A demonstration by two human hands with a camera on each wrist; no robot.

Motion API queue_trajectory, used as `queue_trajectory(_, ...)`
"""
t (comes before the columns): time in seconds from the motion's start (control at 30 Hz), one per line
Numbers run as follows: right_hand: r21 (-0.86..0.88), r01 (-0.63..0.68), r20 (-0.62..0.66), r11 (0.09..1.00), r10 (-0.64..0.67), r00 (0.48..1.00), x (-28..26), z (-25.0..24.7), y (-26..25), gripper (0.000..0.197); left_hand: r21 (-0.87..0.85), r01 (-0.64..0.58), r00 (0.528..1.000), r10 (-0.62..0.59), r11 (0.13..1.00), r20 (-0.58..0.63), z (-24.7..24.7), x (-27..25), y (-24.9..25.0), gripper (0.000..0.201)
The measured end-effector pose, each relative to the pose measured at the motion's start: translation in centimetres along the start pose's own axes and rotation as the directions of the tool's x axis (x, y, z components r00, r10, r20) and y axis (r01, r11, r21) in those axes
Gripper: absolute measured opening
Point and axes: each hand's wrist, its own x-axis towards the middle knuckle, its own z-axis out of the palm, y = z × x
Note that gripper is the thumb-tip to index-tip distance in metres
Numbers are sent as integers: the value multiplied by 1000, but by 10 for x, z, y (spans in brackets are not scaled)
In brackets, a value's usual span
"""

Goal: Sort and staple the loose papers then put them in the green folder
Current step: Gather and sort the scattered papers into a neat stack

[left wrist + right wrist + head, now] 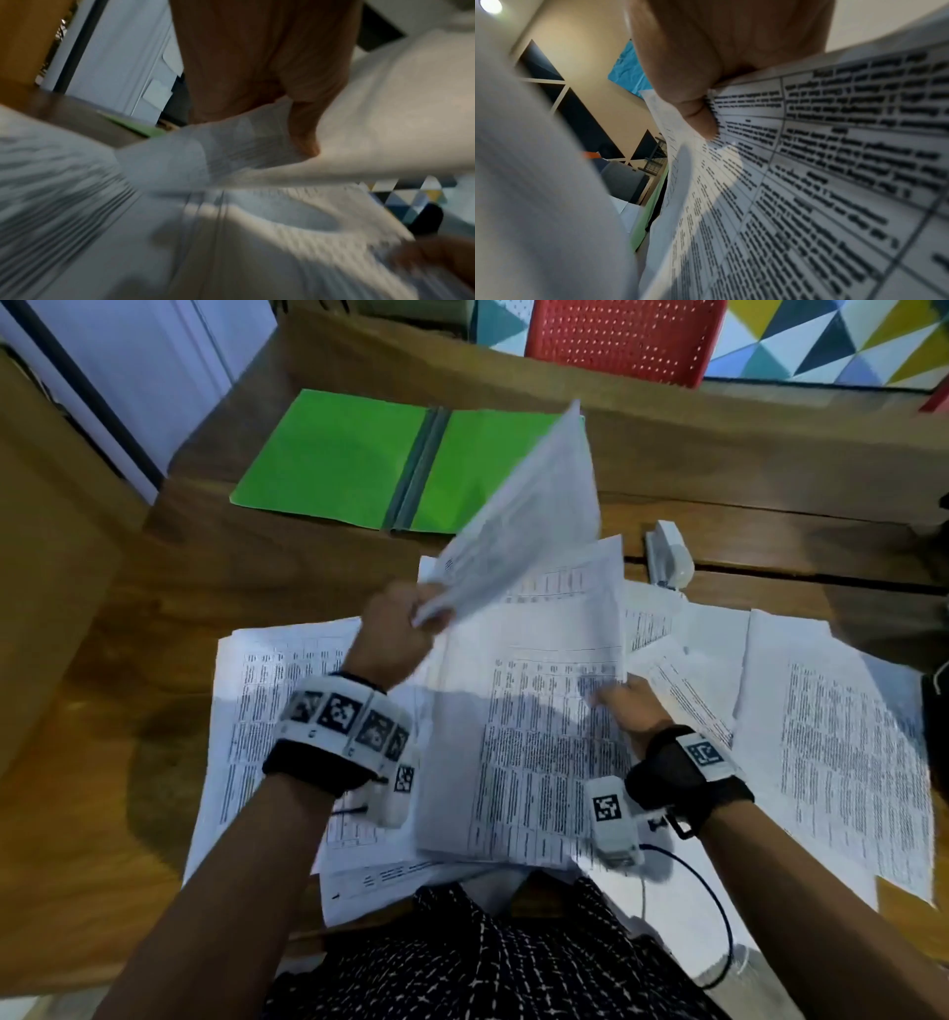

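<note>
My left hand (405, 621) grips the near corner of a lifted sheaf of printed pages (534, 516), which tilts up and away over the table. In the left wrist view the thumb (303, 130) presses on that sheaf (231, 146). My right hand (624, 703) pinches the right edge of another printed set (534, 711) held above the loose papers (267, 701). The right wrist view shows the thumb (700, 113) on its tabled page (808, 182). The green folder (339, 454) lies open at the back. A white stapler (667, 554) sits at the right of the papers.
More printed sheets (832, 742) spread over the wooden table (154, 588) to the right and near my lap. A red chair (626, 338) stands behind the table. A dark cable (719, 906) loops off my right wrist.
</note>
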Motion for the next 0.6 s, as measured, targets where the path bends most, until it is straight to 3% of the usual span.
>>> queue_trajectory(0.07, 49, 0, 132, 999, -6, 991, 29, 2, 26, 50, 149, 29, 971, -64, 988, 229, 17, -11, -22, 53)
queue_trajectory(0.1, 57, 12, 110, 998, -18, 994, 90, -10, 72, 60, 232, 32, 944, -105, 972, 312, 24, -17, -33, 66)
queue_trajectory(0.13, 101, -28, 127, 995, 15, 992, 137, -23, 111, 67, 303, 14, 926, -127, 953, 356, 30, -20, -44, 72)
queue_trajectory(0.17, 193, -165, 223, 967, 120, 967, 157, -33, 127, 58, 364, 6, 910, -156, 932, 385, 33, -24, -52, 65)
queue_trajectory(0.2, 303, -196, 224, 932, 130, 966, 147, -39, 118, 42, 401, 10, 899, -185, 916, 398, 34, -27, -58, 49)
queue_trajectory(0.27, 465, -301, 386, 833, 115, 915, 64, -26, 55, 44, 421, 2, 901, -184, 907, 393, 33, -28, -64, 27)
queue_trajectory(0.3, 459, -284, 453, 842, 53, 890, 23, -13, 22, 40, 423, 5, 908, -182, 906, 379, 32, -28, -67, 25)
queue_trajectory(0.33, 503, -308, 488, 808, 28, 872, 6, -5, 8, 46, 428, 9, 913, -182, 904, 365, 30, -28, -69, 25)
queue_trajectory(0.37, 520, -285, 524, 805, -37, 851, -6, -4, -3, 64, 431, 1, 926, -163, 903, 339, 28, -26, -70, 24)
queue_trajectory(0.4, 518, -196, 442, 833, -64, 895, 11, -9, 5, 75, 442, -8, 942, -142, 897, 304, 26, -23, -72, 21)
queue_trajectory(0.43, 500, -181, 462, 847, -84, 883, 16, -9, 3, 73, 442, -18, 958, -112, 897, 266, 23, -21, -75, 20)
queue_trajectory(0.47, 418, -152, 429, 896, -47, 902, 8, -9, -7, 63, 415, -8, 966, -99, 910, 237, 19, -19, -78, 31)
queue_trajectory(0.53, 297, -92, 457, 950, -57, 888, 13, -7, -5, 53, 354, 46, 974, -121, 934, 194, 12, -17, -80, 54)
queue_trajectory(0.57, 218, -47, 491, 975, -68, 869, 10, -2, -7, 62, 334, 52, 973, -124, 941, 197, 11, -16, -80, 51)
queue_trajectory(0.6, 133, 13, 479, 991, -75, 875, 16, 5, -4, 86, 334, 71, 969, -144, 940, 199, 10, -16, -76, 40)
